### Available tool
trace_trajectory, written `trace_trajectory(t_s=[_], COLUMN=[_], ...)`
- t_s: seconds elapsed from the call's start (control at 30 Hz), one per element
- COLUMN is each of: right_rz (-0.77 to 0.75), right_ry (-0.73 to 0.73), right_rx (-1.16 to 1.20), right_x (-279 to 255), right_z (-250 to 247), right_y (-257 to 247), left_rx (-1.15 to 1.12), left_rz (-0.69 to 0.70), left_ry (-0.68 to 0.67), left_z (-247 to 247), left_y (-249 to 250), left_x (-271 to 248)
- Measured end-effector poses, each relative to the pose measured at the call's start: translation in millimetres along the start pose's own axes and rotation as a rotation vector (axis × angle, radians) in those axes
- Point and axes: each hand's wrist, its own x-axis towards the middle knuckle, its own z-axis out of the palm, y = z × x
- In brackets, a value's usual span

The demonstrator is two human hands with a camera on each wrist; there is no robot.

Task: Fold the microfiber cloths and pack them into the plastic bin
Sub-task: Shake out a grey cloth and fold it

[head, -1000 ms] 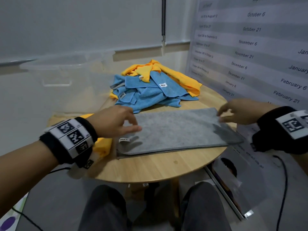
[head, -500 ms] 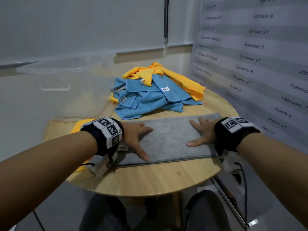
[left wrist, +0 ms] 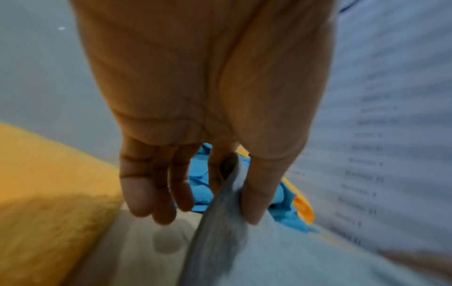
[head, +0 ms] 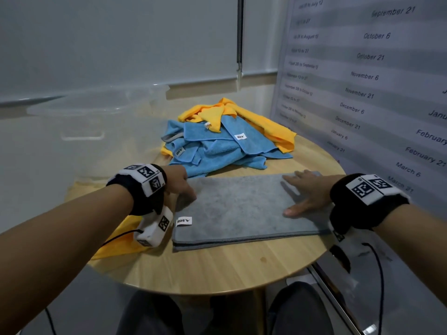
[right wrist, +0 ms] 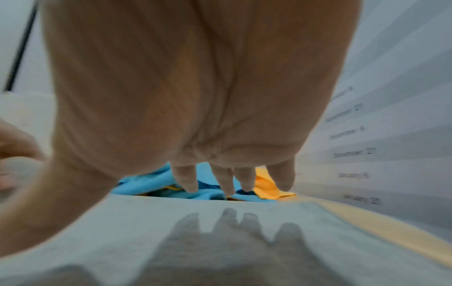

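While the right hand [head: 307,193] lies flat with straight, spread fingers on the right end of the grey cloth [head: 242,209], the left hand [head: 180,181] pinches that cloth's left edge between thumb and forefinger, the edge lifted into a thin ridge in the left wrist view [left wrist: 225,193]; its other fingers hang loosely curled beside it. This cloth is a long folded rectangle of fuzzy, short-piled fabric with stitched hems stacked along its near side and a small white label [head: 183,221] at its near left corner. It rests flat across the middle of the round table [head: 217,269], whose top is pale wood with a fine grain.

Behind it, toward the table's far edge, sits a crumpled heap of cloths [head: 225,139]: soft blue ones in front with white labels, orange ones behind and beneath. A flat orange cloth [head: 121,240] lies at the table's left edge, partly under the left wrist. At the far left stands the clear plastic bin [head: 96,110], see-through, with a moulded handle on its wall.

Both forearms reach forward, wrists wearing black bands with black-and-white square markers.
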Motion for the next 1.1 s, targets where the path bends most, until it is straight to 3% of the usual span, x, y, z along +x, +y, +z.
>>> trace_trajectory(t_s=[0.17,0.27,0.37,0.53,0.7,0.9,1.1], right_rz=[-0.132,-0.118,-0.112,-0.202,-0.244,-0.232,-0.245], right_ry=[-0.055,-0.104,-0.092,-0.077,-0.012,-0.017,0.001], right_rx=[0.093,0.031,0.022,0.093,0.08,0.055,0.099], right_x=[-3.3,-0.5,-1.5,-15.2,-14.4,-8.6,-6.8], right_z=[-5.3,2.8,9.0,6.0,8.9,11.6,15.0], right_y=[-36.2,-49.8,-56.9,-74.2,-81.0,-83.9,-78.3], left_rx=[-0.768,-0.882,-1.015,-1.162,-1.039,-0.841,-0.633], left_rz=[0.013,0.007,0.088,0.133,0.053,0.148,0.098], left_ry=[-0.111,-0.105,0.03,0.08,0.054,0.013,-0.108], left_z=[-3.2,8.4,13.0,2.3,-16.7,-23.8,-3.1], left_y=[-8.1,-15.0,-25.5,-47.7,-48.7,31.0,91.7], left_x=[-25.1,-35.5,-41.2,-58.5,-67.4,-58.0,-30.3])
